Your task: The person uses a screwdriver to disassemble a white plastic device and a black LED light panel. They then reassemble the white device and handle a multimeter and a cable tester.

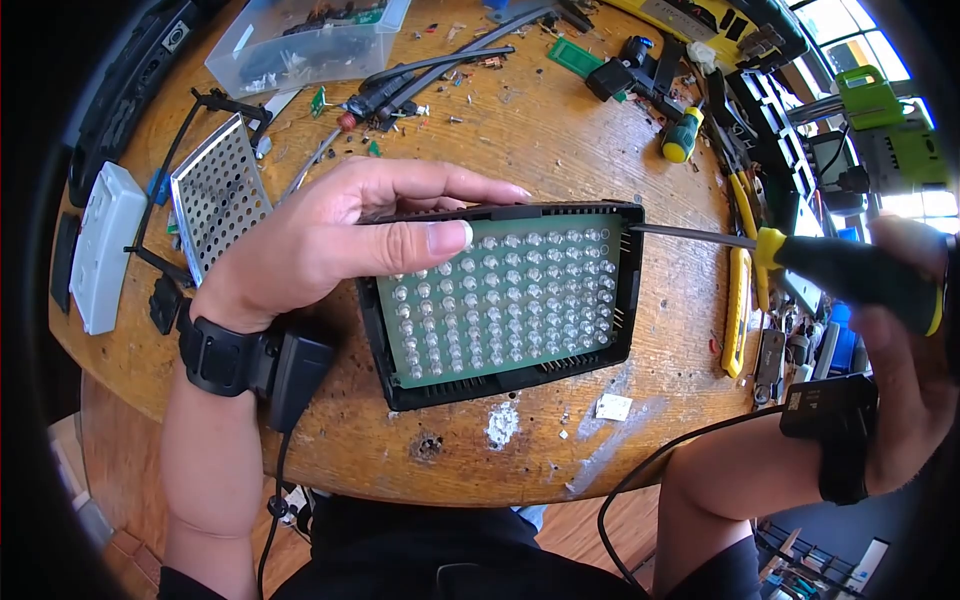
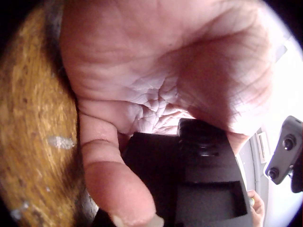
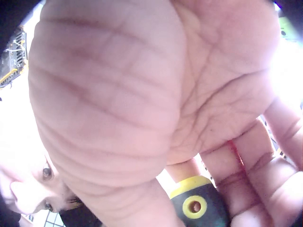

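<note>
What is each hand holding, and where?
Left hand: the lamp unit, by its upper left corner, thumb over the front. Right hand: the screwdriver, by its handle.

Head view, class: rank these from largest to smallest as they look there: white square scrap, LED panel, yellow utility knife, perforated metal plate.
1. LED panel
2. Perforated metal plate
3. Yellow utility knife
4. White square scrap

No two look alike in size here.
</note>
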Available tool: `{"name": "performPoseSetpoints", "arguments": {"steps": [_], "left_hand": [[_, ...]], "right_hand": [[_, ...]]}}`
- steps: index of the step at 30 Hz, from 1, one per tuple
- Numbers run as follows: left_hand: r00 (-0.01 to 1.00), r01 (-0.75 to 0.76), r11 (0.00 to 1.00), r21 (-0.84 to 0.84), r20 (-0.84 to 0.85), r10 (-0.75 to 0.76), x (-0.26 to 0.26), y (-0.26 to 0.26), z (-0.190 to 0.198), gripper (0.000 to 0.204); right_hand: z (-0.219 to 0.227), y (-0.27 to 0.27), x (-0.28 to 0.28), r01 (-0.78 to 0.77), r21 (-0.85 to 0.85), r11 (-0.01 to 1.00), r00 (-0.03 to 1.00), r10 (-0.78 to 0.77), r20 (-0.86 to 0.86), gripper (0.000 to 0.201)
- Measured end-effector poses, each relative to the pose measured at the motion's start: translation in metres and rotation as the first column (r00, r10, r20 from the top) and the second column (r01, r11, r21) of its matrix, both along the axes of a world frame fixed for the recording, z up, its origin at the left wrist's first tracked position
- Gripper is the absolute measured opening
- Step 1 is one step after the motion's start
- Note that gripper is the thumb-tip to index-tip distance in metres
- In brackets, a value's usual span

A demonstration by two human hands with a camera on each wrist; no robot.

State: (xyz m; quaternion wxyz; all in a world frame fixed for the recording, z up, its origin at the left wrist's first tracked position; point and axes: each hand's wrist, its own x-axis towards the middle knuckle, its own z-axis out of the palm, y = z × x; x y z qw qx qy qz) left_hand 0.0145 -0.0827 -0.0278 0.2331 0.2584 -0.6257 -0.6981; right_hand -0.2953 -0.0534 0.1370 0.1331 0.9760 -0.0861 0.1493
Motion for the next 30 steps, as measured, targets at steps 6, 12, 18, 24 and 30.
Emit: {"name": "performPoseSetpoints", "arguments": {"steps": [6,12,18,24,30], "left_hand": [[1.0,-0.006,1.0,-0.01,-0.009,0.006,0.0,0.0,-0.002,0.059],[1.0,0.003,0.999,-0.044,-0.004,-0.003,0.001,-0.001,0.0,0.055],[1.0,0.017,0.999,-0.039,-0.005,-0.017,0.002,-0.001,0.0,0.055],[1.0,0.014,0.999,-0.043,0.008,-0.013,0.001,0.0,0.002,0.052],[1.0,0.003,0.997,-0.073,0.024,-0.001,0.001,0.0,0.002,0.052]], "right_hand": [[-0.002,0.003,0.005,0.076,0.035,0.997,0.997,-0.076,0.016,0.048],[0.0,0.004,0.013,0.139,0.066,0.988,0.99,-0.141,0.025,0.047],[0.0,0.006,0.021,0.201,0.095,0.975,0.978,-0.205,0.034,0.046],[-0.001,0.006,0.028,0.264,0.127,0.956,0.962,-0.271,0.043,0.045],[-0.001,0.009,0.034,0.331,0.156,0.931,0.938,-0.342,0.053,0.044]]}}
